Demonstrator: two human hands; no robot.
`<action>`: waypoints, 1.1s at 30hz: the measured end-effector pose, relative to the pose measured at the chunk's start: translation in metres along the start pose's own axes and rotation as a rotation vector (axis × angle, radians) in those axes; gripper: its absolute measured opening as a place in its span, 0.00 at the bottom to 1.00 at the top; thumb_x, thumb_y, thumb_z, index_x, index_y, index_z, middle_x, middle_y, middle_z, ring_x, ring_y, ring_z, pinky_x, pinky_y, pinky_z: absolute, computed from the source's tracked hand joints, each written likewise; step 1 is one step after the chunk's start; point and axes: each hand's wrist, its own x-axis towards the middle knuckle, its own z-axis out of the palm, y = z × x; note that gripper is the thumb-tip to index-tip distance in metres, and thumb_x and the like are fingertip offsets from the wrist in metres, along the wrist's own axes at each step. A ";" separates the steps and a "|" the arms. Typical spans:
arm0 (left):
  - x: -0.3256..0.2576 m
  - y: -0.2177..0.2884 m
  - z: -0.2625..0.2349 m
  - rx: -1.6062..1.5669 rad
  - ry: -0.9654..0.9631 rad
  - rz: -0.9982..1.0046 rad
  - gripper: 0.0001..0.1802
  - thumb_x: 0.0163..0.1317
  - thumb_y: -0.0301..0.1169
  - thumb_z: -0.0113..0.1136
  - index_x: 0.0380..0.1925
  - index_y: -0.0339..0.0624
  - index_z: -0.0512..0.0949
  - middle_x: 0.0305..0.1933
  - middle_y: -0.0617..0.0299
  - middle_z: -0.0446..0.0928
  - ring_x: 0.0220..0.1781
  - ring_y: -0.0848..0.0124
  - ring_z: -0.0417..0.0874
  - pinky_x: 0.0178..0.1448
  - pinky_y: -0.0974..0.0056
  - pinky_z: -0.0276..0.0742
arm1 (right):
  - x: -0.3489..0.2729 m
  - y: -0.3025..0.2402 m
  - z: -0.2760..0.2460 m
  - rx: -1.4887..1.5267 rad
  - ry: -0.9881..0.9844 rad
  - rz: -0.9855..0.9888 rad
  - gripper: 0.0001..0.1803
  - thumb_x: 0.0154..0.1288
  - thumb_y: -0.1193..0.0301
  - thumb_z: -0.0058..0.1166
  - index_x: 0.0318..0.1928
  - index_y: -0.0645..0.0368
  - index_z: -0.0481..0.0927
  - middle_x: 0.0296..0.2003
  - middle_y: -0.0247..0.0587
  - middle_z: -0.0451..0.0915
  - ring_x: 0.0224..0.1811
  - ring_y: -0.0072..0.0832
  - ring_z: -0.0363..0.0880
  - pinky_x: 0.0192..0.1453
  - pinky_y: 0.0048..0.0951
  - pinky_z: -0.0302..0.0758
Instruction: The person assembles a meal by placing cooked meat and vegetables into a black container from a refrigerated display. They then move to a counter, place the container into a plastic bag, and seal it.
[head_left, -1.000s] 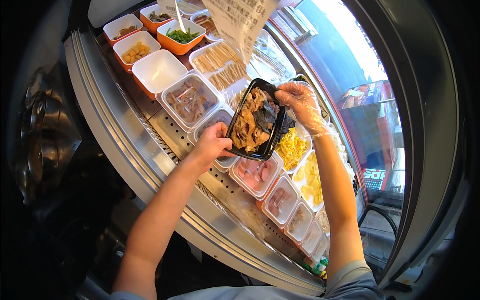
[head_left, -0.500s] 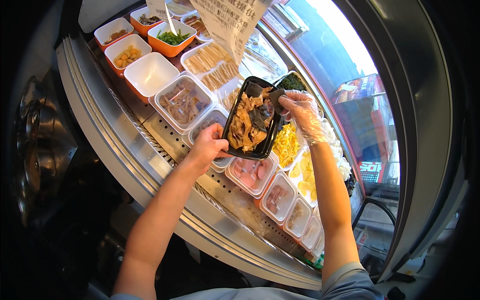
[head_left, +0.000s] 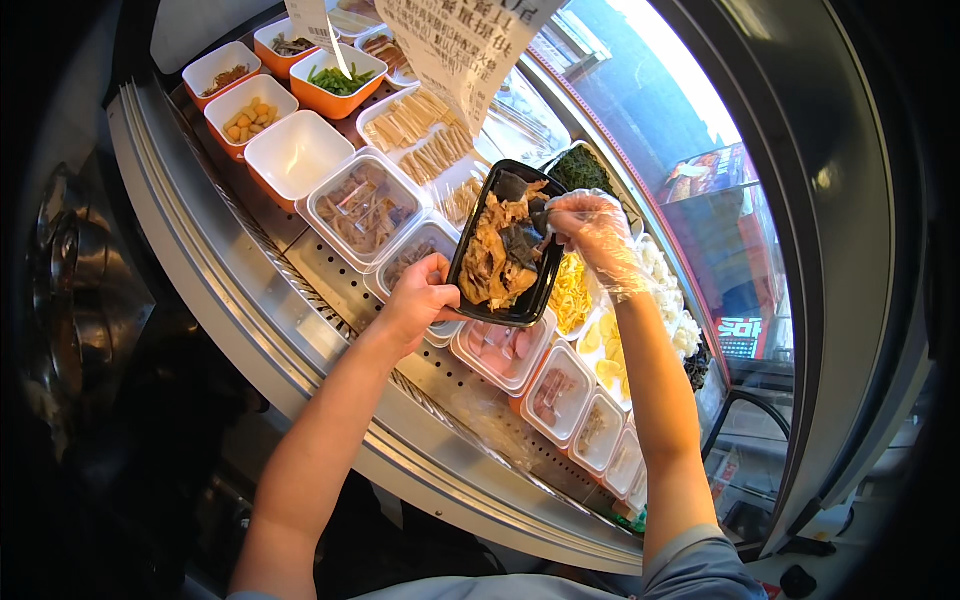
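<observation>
My bare left hand [head_left: 420, 302] grips the near left corner of a black plastic takeaway tray [head_left: 544, 278], thumb at the rim and fingers beneath. The tray is held tilted above the display counter. Brown, wrinkled pieces of food [head_left: 497, 268] fill it, with dark flat pieces [head_left: 519, 243] among them. At the tray's right rim is my right hand [head_left: 592, 235] in a clear plastic glove. Its fingertips are pinched on a dark flat piece of food [head_left: 540, 217], partly hidden by the fingers.
Orange-and-white tubs [head_left: 300, 152] stand at the left, one holding chopped greens [head_left: 340, 82]. Lidded containers [head_left: 366, 205] line the near side. Skewers [head_left: 438, 155], dark greens [head_left: 580, 168] and yellow shreds [head_left: 570, 294] lie beyond. Printed paper slips [head_left: 455, 55] hang above; curved glass [head_left: 660, 110] bounds the far side.
My right hand has moved slightly down and inward, bringing the dark flat piece against the food in the tray. The tray has shifted slightly down and right; my left hand keeps its grip.
</observation>
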 end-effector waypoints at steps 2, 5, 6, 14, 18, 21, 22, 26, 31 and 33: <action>-0.001 0.001 0.000 0.011 0.006 -0.009 0.09 0.55 0.17 0.55 0.29 0.43 0.67 0.34 0.62 0.75 0.36 0.70 0.83 0.44 0.61 0.86 | 0.000 -0.004 -0.003 0.104 0.042 -0.095 0.09 0.59 0.72 0.61 0.39 0.62 0.84 0.24 0.33 0.80 0.24 0.19 0.77 0.30 0.20 0.74; 0.001 0.001 -0.002 0.002 -0.030 -0.014 0.11 0.53 0.17 0.55 0.32 0.42 0.67 0.35 0.63 0.76 0.37 0.70 0.84 0.46 0.62 0.86 | 0.000 -0.007 0.003 -0.087 0.082 -0.205 0.12 0.59 0.72 0.63 0.42 0.64 0.84 0.26 0.35 0.82 0.26 0.19 0.79 0.32 0.21 0.75; 0.001 0.001 -0.002 -0.002 -0.025 -0.012 0.11 0.53 0.17 0.56 0.32 0.42 0.67 0.35 0.62 0.76 0.37 0.69 0.84 0.46 0.62 0.86 | -0.003 -0.012 0.009 -0.236 0.089 -0.268 0.13 0.59 0.71 0.63 0.43 0.64 0.84 0.27 0.35 0.83 0.27 0.19 0.80 0.32 0.22 0.76; 0.000 0.000 0.000 -0.009 -0.008 0.007 0.09 0.54 0.18 0.54 0.30 0.42 0.66 0.35 0.62 0.76 0.36 0.69 0.83 0.44 0.61 0.86 | -0.022 0.006 0.009 -0.108 -0.162 -0.049 0.12 0.54 0.71 0.69 0.37 0.62 0.82 0.28 0.34 0.81 0.28 0.22 0.80 0.34 0.24 0.76; 0.001 -0.001 0.000 -0.021 0.004 -0.002 0.09 0.54 0.18 0.54 0.30 0.42 0.66 0.34 0.62 0.75 0.36 0.70 0.83 0.43 0.63 0.86 | -0.023 -0.014 -0.006 0.212 -0.043 -0.011 0.10 0.59 0.71 0.65 0.39 0.59 0.80 0.28 0.32 0.80 0.25 0.17 0.77 0.27 0.18 0.68; 0.001 -0.001 -0.002 -0.010 -0.003 -0.007 0.10 0.53 0.18 0.54 0.30 0.42 0.66 0.34 0.62 0.75 0.36 0.70 0.83 0.43 0.63 0.86 | -0.018 -0.033 -0.003 0.135 -0.049 -0.023 0.16 0.60 0.67 0.65 0.45 0.62 0.81 0.31 0.33 0.82 0.28 0.19 0.79 0.31 0.19 0.72; 0.002 -0.002 -0.002 -0.007 -0.008 -0.007 0.10 0.52 0.18 0.55 0.30 0.42 0.66 0.35 0.61 0.75 0.36 0.70 0.83 0.43 0.63 0.86 | -0.020 -0.038 0.002 0.049 0.040 -0.030 0.16 0.60 0.66 0.66 0.45 0.63 0.82 0.32 0.34 0.83 0.30 0.19 0.81 0.33 0.20 0.74; -0.001 0.003 0.002 0.002 0.009 -0.021 0.10 0.51 0.18 0.55 0.31 0.41 0.66 0.35 0.61 0.75 0.37 0.69 0.83 0.45 0.63 0.86 | -0.026 -0.013 0.012 -0.343 -0.042 -0.037 0.15 0.58 0.65 0.67 0.40 0.62 0.85 0.32 0.41 0.85 0.32 0.21 0.83 0.38 0.25 0.78; 0.000 0.002 0.001 -0.010 0.007 -0.009 0.10 0.52 0.17 0.55 0.33 0.41 0.67 0.36 0.61 0.76 0.37 0.68 0.84 0.45 0.62 0.86 | -0.031 -0.003 0.023 -0.137 -0.111 -0.001 0.10 0.58 0.70 0.66 0.35 0.63 0.83 0.25 0.36 0.82 0.26 0.21 0.79 0.33 0.24 0.75; 0.000 0.002 0.001 -0.023 0.020 -0.004 0.09 0.53 0.18 0.55 0.32 0.40 0.67 0.35 0.61 0.75 0.36 0.69 0.83 0.44 0.62 0.86 | -0.031 -0.006 0.016 0.034 -0.120 0.031 0.07 0.57 0.71 0.66 0.30 0.59 0.81 0.23 0.31 0.78 0.23 0.19 0.75 0.29 0.21 0.70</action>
